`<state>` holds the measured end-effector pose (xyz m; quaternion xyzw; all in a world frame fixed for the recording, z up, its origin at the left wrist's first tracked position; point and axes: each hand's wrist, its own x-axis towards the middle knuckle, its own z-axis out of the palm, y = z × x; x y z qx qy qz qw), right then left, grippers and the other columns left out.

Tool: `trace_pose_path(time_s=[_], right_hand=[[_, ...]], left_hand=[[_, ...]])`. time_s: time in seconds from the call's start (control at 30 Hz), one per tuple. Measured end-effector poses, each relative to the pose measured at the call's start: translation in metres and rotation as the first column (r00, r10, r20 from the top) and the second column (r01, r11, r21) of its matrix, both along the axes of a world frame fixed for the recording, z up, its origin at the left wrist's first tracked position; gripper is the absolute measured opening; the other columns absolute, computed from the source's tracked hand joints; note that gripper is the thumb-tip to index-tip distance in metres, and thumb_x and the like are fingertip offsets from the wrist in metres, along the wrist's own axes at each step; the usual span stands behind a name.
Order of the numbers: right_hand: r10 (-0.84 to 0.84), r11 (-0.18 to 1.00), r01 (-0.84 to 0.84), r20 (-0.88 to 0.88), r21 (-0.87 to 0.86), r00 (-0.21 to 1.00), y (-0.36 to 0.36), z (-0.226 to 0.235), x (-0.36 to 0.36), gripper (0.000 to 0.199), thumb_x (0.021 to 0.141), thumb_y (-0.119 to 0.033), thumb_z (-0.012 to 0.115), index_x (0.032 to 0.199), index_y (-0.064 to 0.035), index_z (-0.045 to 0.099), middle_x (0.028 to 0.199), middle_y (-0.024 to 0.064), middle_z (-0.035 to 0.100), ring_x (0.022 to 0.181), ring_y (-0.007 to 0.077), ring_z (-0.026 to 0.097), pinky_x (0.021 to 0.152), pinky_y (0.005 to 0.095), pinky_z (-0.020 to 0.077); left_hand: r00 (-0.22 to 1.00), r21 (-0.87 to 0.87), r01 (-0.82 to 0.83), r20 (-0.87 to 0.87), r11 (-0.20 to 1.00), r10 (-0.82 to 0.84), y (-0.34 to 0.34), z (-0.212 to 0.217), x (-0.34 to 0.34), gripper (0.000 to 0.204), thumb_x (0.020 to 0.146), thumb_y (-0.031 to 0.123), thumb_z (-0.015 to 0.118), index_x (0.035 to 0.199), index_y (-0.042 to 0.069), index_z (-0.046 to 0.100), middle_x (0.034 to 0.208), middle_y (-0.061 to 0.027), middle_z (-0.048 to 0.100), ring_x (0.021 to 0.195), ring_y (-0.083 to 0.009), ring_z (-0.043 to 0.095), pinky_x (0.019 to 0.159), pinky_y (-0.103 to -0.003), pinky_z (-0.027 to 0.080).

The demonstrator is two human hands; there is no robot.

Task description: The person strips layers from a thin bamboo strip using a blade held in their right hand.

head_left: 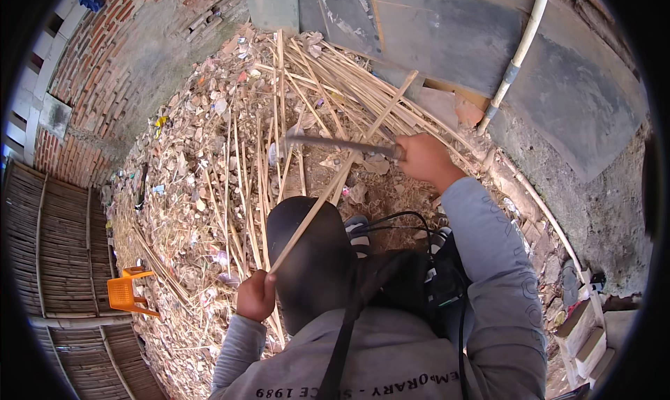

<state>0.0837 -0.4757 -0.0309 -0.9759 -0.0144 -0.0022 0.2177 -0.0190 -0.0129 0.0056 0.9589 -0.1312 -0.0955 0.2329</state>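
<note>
Over by the bamboo wall, an orange plastic stool (pixel 125 292) is being left alone on the littered ground. The lower end of a long bamboo strip (pixel 340 174) is being gripped in the clenched left hand (pixel 255 297), the strip slanting up across the lap. A long blade, probably a machete (pixel 335 145), is being held level against that strip by the fisted right hand (pixel 424 159), above the pile of split bamboo (pixel 307 79).

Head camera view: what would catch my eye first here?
First, the long pale bamboo strip running diagonally through the middle, gripped low by the left hand. The right hand holds a long knife across it. Behind lies a heap of bamboo sticks and shavings, with an orange plastic chair far left.
</note>
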Motion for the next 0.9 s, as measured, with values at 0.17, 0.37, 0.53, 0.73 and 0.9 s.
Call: trace_pose_path(time_s=[0.17, 0.37, 0.53, 0.73, 0.9], right_hand=[[-0.140, 0.990, 0.141, 0.029, -0.030, 0.990, -0.005, 0.008, 0.001, 0.039, 0.073, -0.020, 0.074, 0.111, -0.0116, 0.071, 0.090, 0.0170, 0.072, 0.088, 0.0379, 0.069, 0.077, 0.0493, 0.0552], [0.143, 0.988, -0.138, 0.073, -0.074, 0.987, 0.029, 0.024, -0.002, 0.032, 0.074, -0.020, 0.072, 0.106, -0.0120, 0.071, 0.090, 0.0173, 0.071, 0.087, 0.0387, 0.069, 0.076, 0.0499, 0.0544], [-0.126, 0.991, 0.129, 0.078, -0.031, 0.989, -0.013, 0.009, -0.001, 0.016, 0.081, -0.022, 0.071, 0.092, -0.0107, 0.068, 0.083, 0.0132, 0.070, 0.085, 0.0368, 0.069, 0.074, 0.0503, 0.0541], [0.075, 0.993, -0.064, 0.105, -0.103, 0.992, 0.029, 0.020, -0.004, 0.015, 0.081, -0.020, 0.070, 0.092, -0.0106, 0.066, 0.084, 0.0124, 0.071, 0.085, 0.0359, 0.070, 0.073, 0.0501, 0.0538], [-0.117, 0.982, 0.114, 0.009, 0.151, 0.993, 0.002, 0.007, 0.001, 0.024, 0.077, -0.021, 0.073, 0.098, -0.0118, 0.069, 0.083, 0.0127, 0.071, 0.084, 0.0365, 0.069, 0.073, 0.0495, 0.0541]], left_hand=[[0.999, 0.023, 0.015, 0.032, 1.000, -0.016, -0.004, 0.009, 0.005, 0.038, 0.105, 0.028, 0.048, 0.081, -0.001, 0.056, 0.064, -0.0240, 0.055, 0.062, -0.0456, 0.059, 0.056, -0.050, 0.042], [1.000, 0.005, 0.009, 0.026, 1.000, -0.009, 0.011, -0.006, 0.002, 0.036, 0.104, 0.026, 0.048, 0.082, 0.000, 0.057, 0.064, -0.0223, 0.057, 0.062, -0.0442, 0.060, 0.056, -0.049, 0.043], [0.998, -0.003, 0.029, 0.047, 1.000, -0.029, 0.008, 0.011, 0.000, 0.037, 0.103, 0.028, 0.050, 0.078, 0.001, 0.053, 0.061, -0.0237, 0.054, 0.058, -0.0462, 0.056, 0.053, -0.051, 0.042], [0.999, -0.052, 0.011, 0.032, 0.999, -0.009, 0.018, 0.004, 0.000, 0.037, 0.103, 0.028, 0.051, 0.078, 0.001, 0.054, 0.061, -0.0228, 0.054, 0.057, -0.0452, 0.056, 0.053, -0.050, 0.042], [1.000, -0.062, -0.013, 0.022, 0.998, 0.014, 0.035, 0.001, -0.007, 0.039, 0.104, 0.030, 0.051, 0.079, 0.001, 0.058, 0.061, -0.0202, 0.057, 0.057, -0.0403, 0.060, 0.054, -0.048, 0.044]])
